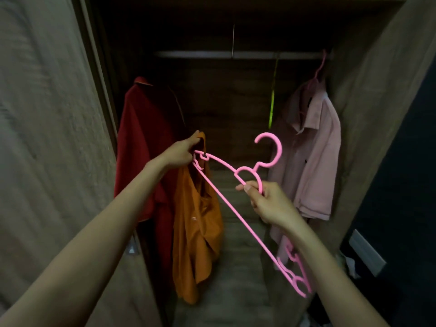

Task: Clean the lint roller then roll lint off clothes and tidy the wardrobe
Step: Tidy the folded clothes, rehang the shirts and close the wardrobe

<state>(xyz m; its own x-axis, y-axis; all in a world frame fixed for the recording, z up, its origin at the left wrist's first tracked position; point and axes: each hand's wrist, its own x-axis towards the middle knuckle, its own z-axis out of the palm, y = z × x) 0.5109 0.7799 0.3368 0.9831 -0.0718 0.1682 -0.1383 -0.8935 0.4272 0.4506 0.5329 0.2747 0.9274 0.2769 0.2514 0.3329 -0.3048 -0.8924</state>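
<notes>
An open wardrobe fills the view. My right hand (269,204) grips a pink plastic hanger (232,201) just below its hook, holding it tilted, with one end low at the right. My left hand (182,152) pinches the collar of an orange garment (197,232) at the hanger's far end, and the garment dangles limp below. A dark red shirt (144,147) hangs at the left behind it. A pale pink shirt (313,156) hangs at the right on another pink hanger (319,69) from the rail (195,54). No lint roller is in view.
The wardrobe door (47,138) stands open at the left and a side panel (377,114) at the right. A yellow-green strip (272,100) hangs from the rail. A dark cabinet with a metal handle (366,252) is at the lower right, with light cloth beside it.
</notes>
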